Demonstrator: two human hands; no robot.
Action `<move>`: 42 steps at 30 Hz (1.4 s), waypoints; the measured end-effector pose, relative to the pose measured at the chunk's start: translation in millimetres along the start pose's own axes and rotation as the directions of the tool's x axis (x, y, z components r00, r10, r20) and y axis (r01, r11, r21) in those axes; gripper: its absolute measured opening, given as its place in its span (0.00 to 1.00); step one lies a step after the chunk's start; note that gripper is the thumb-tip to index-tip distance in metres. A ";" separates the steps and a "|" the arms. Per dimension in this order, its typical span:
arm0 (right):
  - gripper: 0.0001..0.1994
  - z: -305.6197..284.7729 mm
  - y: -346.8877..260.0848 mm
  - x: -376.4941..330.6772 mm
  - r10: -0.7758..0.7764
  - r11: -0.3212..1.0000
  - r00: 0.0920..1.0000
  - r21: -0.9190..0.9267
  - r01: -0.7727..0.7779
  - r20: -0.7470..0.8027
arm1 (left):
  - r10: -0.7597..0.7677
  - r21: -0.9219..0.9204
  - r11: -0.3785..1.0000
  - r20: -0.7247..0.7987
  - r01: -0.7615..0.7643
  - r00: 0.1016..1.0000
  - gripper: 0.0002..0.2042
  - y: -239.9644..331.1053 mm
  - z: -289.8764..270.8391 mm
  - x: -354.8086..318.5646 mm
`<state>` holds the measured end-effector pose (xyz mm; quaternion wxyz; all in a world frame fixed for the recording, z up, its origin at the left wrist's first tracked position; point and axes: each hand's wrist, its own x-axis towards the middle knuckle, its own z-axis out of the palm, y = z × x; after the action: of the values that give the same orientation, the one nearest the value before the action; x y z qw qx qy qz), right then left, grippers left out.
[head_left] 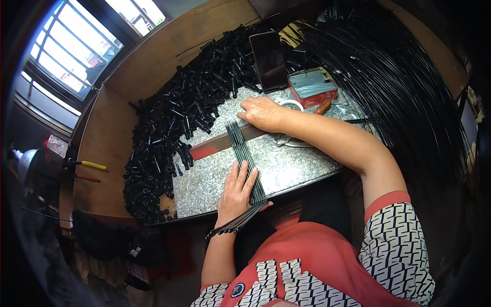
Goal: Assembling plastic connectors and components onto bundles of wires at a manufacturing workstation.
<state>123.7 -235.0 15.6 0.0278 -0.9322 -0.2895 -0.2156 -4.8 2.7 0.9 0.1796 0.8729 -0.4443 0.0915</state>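
Observation:
My left hand [237, 195] grips a row of thin dark rods [238, 140], its fingers laid along them and its thumb showing beneath. The rods lie side by side across a long flat bar [210, 147], red at its left end and brownish further along. Their near ends stick out past the table edge, below my left hand. Over the right part of the bar, my right hand [262, 113] is closed, fingers curled down toward the metal tabletop [204, 179]. What it holds, if anything, is hidden.
A heap of short black tubular parts [174, 110] lines the left and back. A phone-like dark slab [268, 61] leans there. Beyond my right arm are a red box of thin pale pieces [313, 87], an orange-handled tool [322, 106], a white ring [290, 104] and many long black cables [388, 66].

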 end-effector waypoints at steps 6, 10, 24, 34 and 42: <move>0.08 1.5 -2.0 1.2 -0.008 1.000 0.999 0.010 0.009 -0.033 | 0.000 -0.005 1.000 -0.001 0.000 1.000 0.46 -0.3 0.9 0.4; 0.08 3.7 -0.4 1.5 -0.017 1.000 0.999 0.020 0.018 -0.048 | 0.002 -0.004 1.000 -0.005 -0.002 1.000 0.46 -0.4 0.7 0.2; 0.09 3.9 -2.7 2.6 -0.001 0.998 0.999 0.056 0.004 -0.041 | -0.003 -0.008 1.000 -0.012 0.003 1.000 0.46 -0.4 -0.3 -0.2; 0.09 7.3 -3.0 4.7 -0.009 0.999 0.999 0.047 0.011 -0.035 | -0.012 -0.002 1.000 -0.008 0.012 1.000 0.45 0.1 -0.5 -1.7; 0.09 9.2 -2.5 4.8 -0.023 0.993 0.999 0.115 0.028 -0.043 | -0.004 -0.006 1.000 -0.013 0.004 1.000 0.45 -0.1 -0.3 -1.4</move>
<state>129.4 -228.7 9.1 0.0851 -0.9205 -0.3129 -0.2182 -5.5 3.9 0.7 0.1852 0.8727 -0.4417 0.0953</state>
